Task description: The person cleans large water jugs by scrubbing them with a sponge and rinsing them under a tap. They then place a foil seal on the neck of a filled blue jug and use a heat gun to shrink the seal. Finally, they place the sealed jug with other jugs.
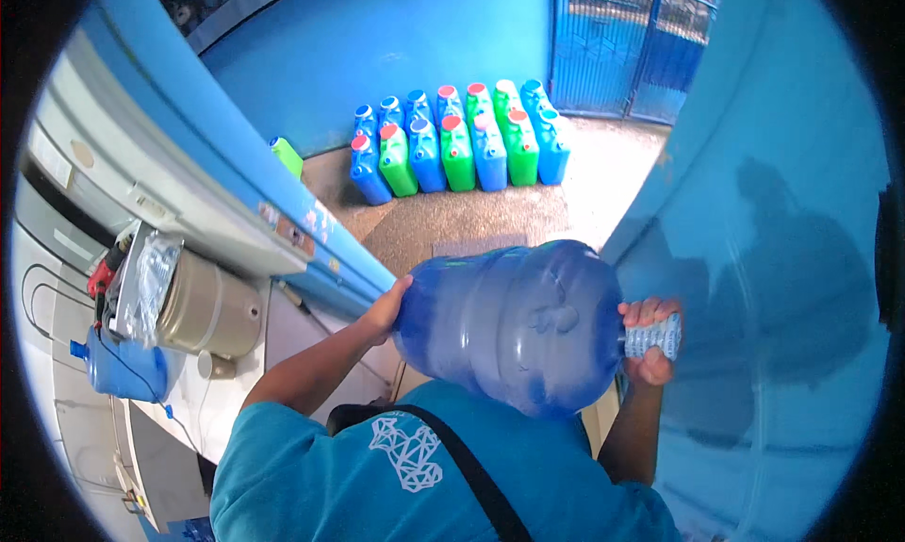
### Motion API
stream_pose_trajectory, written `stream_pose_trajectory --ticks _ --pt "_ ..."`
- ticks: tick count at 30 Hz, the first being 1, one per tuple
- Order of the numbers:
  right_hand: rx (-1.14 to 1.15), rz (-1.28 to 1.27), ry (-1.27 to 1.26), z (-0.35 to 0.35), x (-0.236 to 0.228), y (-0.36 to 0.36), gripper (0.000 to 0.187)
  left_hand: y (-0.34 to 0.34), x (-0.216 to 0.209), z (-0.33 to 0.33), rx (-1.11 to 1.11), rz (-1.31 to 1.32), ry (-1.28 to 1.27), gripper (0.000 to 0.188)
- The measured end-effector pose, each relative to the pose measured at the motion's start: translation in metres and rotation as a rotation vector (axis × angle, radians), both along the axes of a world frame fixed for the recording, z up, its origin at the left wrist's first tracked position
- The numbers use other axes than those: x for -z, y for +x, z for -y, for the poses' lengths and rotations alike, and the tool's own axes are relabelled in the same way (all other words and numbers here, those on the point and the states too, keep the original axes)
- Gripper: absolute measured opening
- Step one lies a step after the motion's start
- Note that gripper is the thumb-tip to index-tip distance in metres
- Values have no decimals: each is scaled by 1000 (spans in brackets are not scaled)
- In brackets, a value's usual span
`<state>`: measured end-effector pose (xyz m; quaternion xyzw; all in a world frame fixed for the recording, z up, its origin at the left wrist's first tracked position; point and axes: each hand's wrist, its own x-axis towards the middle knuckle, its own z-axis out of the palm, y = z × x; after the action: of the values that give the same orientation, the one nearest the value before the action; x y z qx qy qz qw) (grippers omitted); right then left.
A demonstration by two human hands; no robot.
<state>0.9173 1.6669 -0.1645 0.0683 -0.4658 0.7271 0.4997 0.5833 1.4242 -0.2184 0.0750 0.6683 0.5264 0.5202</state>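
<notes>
Head view: big blue water jug (504, 325) is held on its side in front of the chest, neck end to the right. Left hand (385, 314) sits against the jug's base end; one digit shows at the rim, the rest are hidden, so can't tell how far they're curled. Right hand (650, 339) has its fingers (650, 309) wrapped over the jug's neck, around a patterned cap cover (656, 336), thumb on the near side. Beyond the jug: blue and green jerrycans (458, 156) in two rows on the floor (481, 219). Left of the jug: tan container (212, 306) on a white surface (253, 391).
</notes>
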Motion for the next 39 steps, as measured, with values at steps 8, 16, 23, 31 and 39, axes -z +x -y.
stream_pose_trajectory --ticks 8,16,23,31,39 --pt "-197 32 -23 -206 5 -188 48 -138 43 -126 -192 1 6 69" --pt "-532 163 -7 -318 -11 -392 54 -209 5 -181 -575 29 -69 72" --pt "-775 131 14 -335 44 -610 55 -336 75 -180 -808 35 -69 72" --pt "-780 307 -77 -303 156 -869 55 -577 211 -137 -858 77 -74 66" --pt "-986 384 -222 -238 199 -1107 42 -752 220 -73 -881 87 -133 69"
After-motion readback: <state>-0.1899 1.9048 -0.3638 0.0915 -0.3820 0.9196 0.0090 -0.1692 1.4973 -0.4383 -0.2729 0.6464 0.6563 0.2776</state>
